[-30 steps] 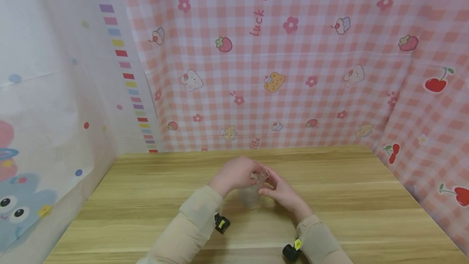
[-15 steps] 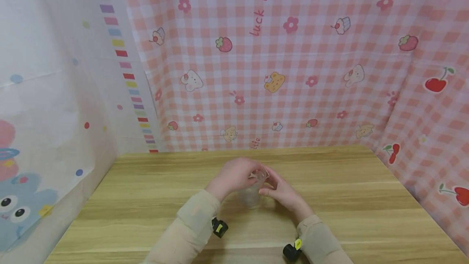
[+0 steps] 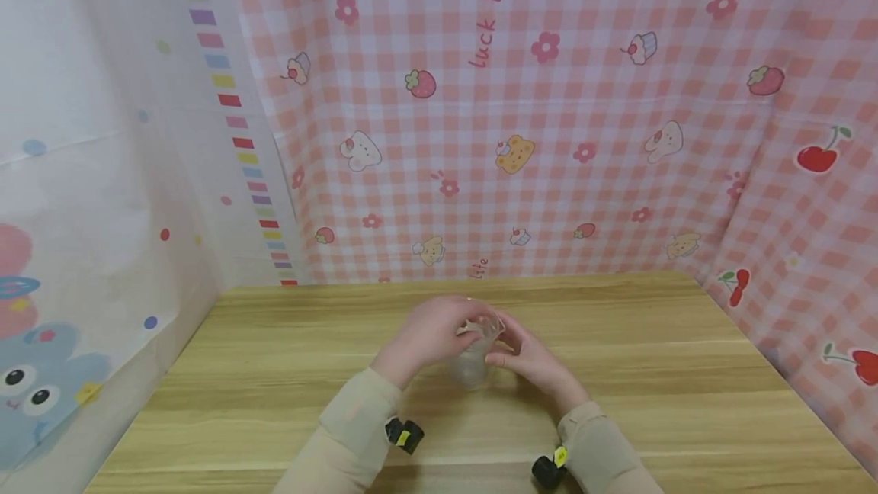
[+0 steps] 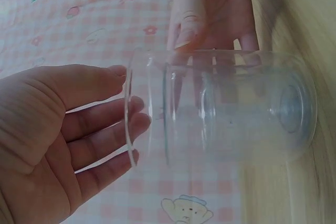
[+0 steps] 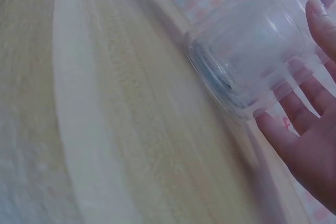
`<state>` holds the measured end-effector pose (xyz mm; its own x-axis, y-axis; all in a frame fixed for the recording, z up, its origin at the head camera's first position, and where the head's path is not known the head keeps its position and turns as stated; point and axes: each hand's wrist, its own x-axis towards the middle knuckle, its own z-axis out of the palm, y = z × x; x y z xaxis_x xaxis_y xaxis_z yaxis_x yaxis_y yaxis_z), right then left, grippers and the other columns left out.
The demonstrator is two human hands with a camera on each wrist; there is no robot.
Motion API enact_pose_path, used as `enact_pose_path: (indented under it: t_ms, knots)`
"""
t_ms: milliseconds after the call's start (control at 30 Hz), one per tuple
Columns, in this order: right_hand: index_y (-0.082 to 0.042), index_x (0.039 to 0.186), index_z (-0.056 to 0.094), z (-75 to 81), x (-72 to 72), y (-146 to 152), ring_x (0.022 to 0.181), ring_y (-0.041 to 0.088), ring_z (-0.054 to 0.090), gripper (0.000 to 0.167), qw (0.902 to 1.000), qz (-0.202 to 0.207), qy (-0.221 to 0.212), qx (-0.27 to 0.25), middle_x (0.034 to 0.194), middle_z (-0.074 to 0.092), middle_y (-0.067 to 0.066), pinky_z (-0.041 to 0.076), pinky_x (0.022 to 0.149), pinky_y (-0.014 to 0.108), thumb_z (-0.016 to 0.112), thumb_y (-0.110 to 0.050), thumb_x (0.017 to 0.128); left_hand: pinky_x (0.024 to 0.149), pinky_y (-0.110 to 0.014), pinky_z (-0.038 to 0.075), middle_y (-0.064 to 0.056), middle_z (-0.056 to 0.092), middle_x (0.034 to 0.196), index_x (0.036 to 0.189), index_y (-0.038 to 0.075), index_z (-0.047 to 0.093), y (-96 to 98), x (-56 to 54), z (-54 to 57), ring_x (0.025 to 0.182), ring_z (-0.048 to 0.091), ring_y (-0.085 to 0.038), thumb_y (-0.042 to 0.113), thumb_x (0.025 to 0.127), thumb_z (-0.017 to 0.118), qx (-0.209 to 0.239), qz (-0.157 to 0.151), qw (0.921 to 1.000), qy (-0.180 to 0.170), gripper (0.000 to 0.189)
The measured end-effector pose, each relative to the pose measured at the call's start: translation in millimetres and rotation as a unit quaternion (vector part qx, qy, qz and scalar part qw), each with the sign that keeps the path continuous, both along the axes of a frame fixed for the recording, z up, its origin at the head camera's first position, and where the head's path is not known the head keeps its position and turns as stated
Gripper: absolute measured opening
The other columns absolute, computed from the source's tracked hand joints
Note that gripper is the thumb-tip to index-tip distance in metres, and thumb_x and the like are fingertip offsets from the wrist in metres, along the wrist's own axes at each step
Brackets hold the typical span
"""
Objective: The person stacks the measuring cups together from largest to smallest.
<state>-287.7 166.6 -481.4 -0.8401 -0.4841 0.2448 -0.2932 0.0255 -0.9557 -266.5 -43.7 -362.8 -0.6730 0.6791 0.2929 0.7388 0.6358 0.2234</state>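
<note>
A clear plastic cup (image 3: 470, 370) stands upright on the wooden table in the head view, its base (image 4: 294, 106) at the wood in the left wrist view. Ring lines show inside its wall, deeper than the outer rim. My left hand (image 3: 435, 332) is over the mouth, thumb and fingers curled round the rim (image 4: 127, 114). On the cup's other side my right hand (image 3: 533, 366) holds the wall, thumb toward me and fingers on the far side. Several right fingers (image 5: 294, 106) lie along the clear wall in the right wrist view.
The wooden tabletop (image 3: 274, 395) spreads around the cup. A pink checked cloth (image 3: 446, 136) hangs behind it, with a white printed sheet (image 3: 103, 174) on the left. Small black cameras (image 3: 405, 435) sit on both wrists.
My left hand and forearm have shifted slightly left and down in the head view, and more of the cup's rim shows. The right hand stays almost still.
</note>
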Motion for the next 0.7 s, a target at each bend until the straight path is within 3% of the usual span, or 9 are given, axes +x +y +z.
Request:
enact_pose_path:
  t_ms: [367, 700]
  knots:
    - [-0.004, 0.156, 0.024, 4.9, 0.4, 4.0, 0.137, 0.046, 0.034, 0.076, 0.9996, 0.014, 0.012, 0.021, 0.155, 0.029, 0.026, 0.030, 0.110, 0.061, 0.068, -0.009, 0.094, 0.082, -0.034, 0.056, -0.005, 0.071, 0.114, 0.126, 0.010, 0.067, -14.0, 5.7, 2.4, 0.095, 0.067, -0.018, 0.016, 0.089, 0.075, 0.025, 0.024, 0.9991, 0.022, 0.038]
    - [-0.003, 0.155, 0.025, 14.4, 9.9, 8.9, 0.136, 0.048, 0.035, 0.074, 0.9987, -0.022, 0.019, 0.041, 0.154, 0.031, 0.027, 0.032, 0.110, 0.057, 0.067, -0.010, 0.094, 0.081, -0.035, 0.056, -0.007, 0.070, 0.116, 0.122, 0.008, 0.068, -31.6, 9.2, -2.9, 0.093, 0.067, -0.018, 0.015, 0.088, 0.075, 0.067, 0.045, 0.9956, 0.048, 0.035]
